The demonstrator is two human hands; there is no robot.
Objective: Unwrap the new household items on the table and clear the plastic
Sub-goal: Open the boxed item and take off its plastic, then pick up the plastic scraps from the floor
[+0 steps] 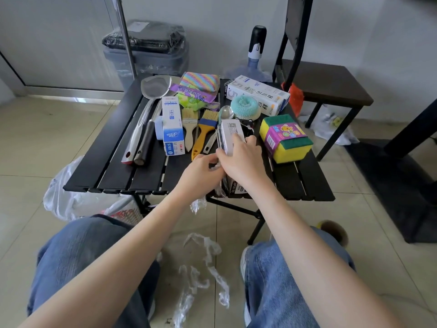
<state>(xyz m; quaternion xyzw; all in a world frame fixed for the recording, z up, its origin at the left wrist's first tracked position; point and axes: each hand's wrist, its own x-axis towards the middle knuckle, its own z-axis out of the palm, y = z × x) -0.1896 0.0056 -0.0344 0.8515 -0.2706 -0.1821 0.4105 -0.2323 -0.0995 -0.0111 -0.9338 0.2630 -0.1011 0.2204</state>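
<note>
A white box (231, 136) in clear plastic lies lengthwise at the table's (142, 176) six o'clock edge; torn wrap (205, 268) litters the floor below.

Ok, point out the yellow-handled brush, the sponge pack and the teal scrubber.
yellow-handled brush (203, 136): head view, on the handle.
sponge pack (285, 138): head view, on its purple label.
teal scrubber (244, 106): head view, on its knitted top.

Single head-worn wide-angle view, forward and down, close over the black table (113, 171).
</note>
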